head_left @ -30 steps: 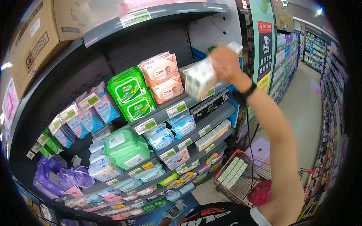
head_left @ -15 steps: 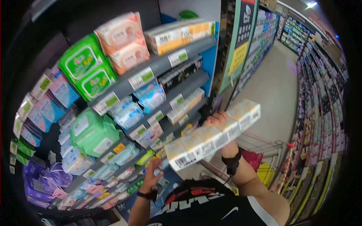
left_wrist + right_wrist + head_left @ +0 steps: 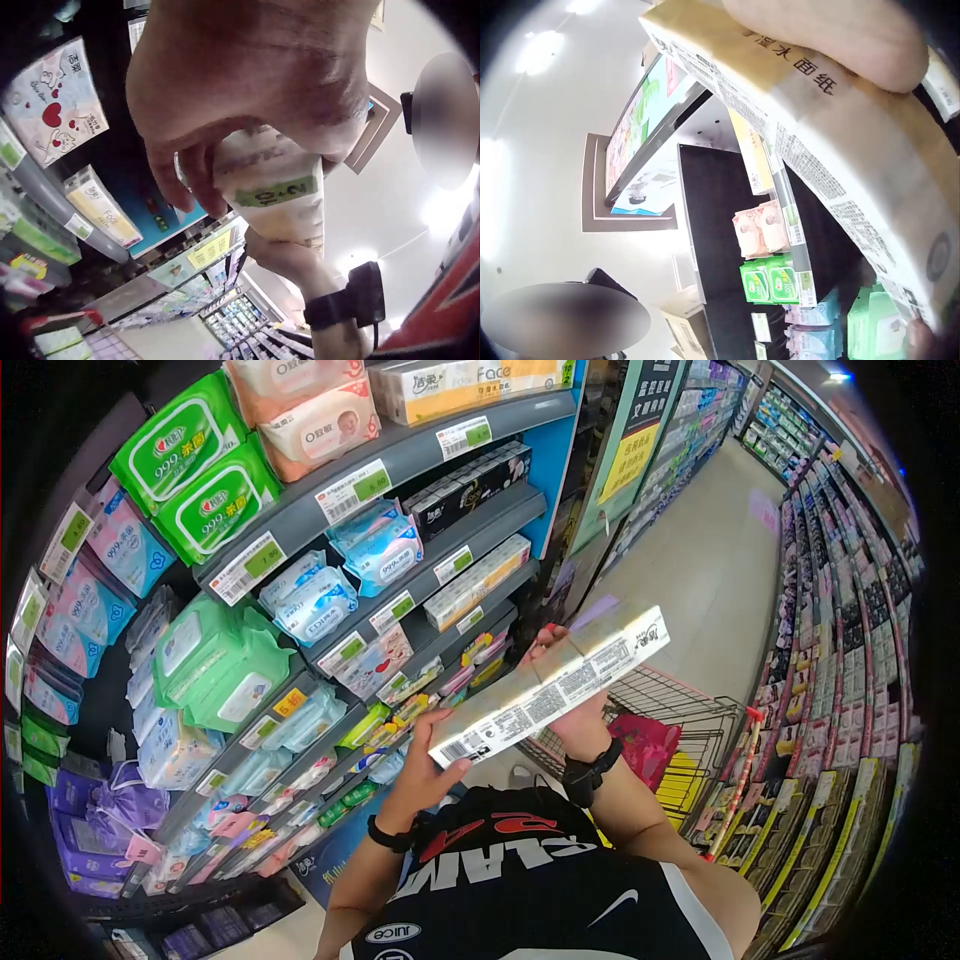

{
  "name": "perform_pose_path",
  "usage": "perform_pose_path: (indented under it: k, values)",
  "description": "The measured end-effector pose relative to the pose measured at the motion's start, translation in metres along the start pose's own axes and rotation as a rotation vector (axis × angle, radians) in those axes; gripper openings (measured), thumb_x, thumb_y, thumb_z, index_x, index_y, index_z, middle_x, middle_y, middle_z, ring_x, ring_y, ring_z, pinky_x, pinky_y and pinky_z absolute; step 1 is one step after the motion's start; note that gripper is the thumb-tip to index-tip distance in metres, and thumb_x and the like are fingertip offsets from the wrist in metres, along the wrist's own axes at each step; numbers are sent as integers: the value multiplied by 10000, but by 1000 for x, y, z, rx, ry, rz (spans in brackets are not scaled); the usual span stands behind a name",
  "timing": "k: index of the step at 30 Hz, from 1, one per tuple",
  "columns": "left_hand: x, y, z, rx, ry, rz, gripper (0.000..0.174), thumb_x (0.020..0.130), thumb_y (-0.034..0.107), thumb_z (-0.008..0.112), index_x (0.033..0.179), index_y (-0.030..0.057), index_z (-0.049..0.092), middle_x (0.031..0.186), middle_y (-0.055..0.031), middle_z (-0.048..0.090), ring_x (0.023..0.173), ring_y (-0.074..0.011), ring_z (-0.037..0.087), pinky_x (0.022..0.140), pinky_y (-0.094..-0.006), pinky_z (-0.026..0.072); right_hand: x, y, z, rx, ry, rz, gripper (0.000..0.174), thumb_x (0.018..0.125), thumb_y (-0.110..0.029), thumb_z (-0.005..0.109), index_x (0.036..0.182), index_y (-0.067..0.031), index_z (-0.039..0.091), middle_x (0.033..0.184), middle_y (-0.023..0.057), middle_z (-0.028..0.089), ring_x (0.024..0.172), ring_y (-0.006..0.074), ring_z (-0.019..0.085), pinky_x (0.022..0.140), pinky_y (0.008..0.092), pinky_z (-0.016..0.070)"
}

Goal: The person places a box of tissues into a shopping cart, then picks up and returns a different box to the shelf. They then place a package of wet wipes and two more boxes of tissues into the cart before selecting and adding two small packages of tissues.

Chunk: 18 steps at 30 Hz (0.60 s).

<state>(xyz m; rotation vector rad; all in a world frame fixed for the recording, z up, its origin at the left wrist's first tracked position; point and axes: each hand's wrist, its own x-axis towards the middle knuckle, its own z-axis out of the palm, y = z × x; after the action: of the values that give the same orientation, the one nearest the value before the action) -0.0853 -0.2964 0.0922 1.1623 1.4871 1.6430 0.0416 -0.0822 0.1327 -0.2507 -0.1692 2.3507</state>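
A long white-and-gold pack of pocket tissues (image 3: pixel 550 695) is held in front of the chest by both hands, slanting up to the right. My left hand (image 3: pixel 425 765) grips its lower left end, with the thumb on the near side. Around the middle, my right hand (image 3: pixel 583 722) holds it from beneath and behind, fingertips showing over the far edge. In the left wrist view, the left fingers curl round the pack's end (image 3: pixel 277 180), which carries a green "10+2" patch. Printed small text covers the long side in the right wrist view, below my right thumb (image 3: pixel 847 37).
Shelves on the left carry green wipes packs (image 3: pixel 190 470), pink wipes packs (image 3: pixel 318 430) and a similar tissue pack (image 3: pixel 470 390). Beyond the right forearm stands a wire shopping cart (image 3: pixel 690 710) with a red bag (image 3: pixel 645 748). An aisle (image 3: pixel 720 560) runs away at the right.
The right hand has brought the tissue pack down from the upper shelf to the chest. The left hand has come up and taken hold of its left end. The view has tilted down.
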Motion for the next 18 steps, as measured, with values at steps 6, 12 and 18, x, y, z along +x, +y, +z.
perform_pose_path:
  k: [6, 12, 18]
  values:
    - [-7, -10, 16, -5, -6, -106, 707, 832, 173, 771, 1329, 29, 289, 1215, -190, 518, 1133, -225, 536, 931, -364, 458, -7, 42, -2, -544, -256, -221, 652, 962, -442, 581, 1402, -15, 361, 1260, 160, 567, 1116, 282, 604, 938, 412, 536]
    - [-6, -5, 10, 99, 70, -21, 775, 851, 164, 743, 1390, -23, 218, 1297, -200, 436, 1271, -292, 437, 1070, -397, 359, -26, 54, -14, -1049, -424, -70, 649, 864, -127, 727, 1390, 2, 371, 1237, 101, 578, 1150, 192, 564, 975, 351, 480]
    - [-6, 8, 0, 266, -28, 94, 838, 874, 199, 730, 1475, -50, 202, 1407, -232, 362, 1382, -348, 318, 1140, -425, 268, -29, 58, -5, -1252, -723, 88, 745, 868, -256, 741, 1453, 4, 360, 1373, 148, 488, 1275, 225, 470, 1063, 390, 389]
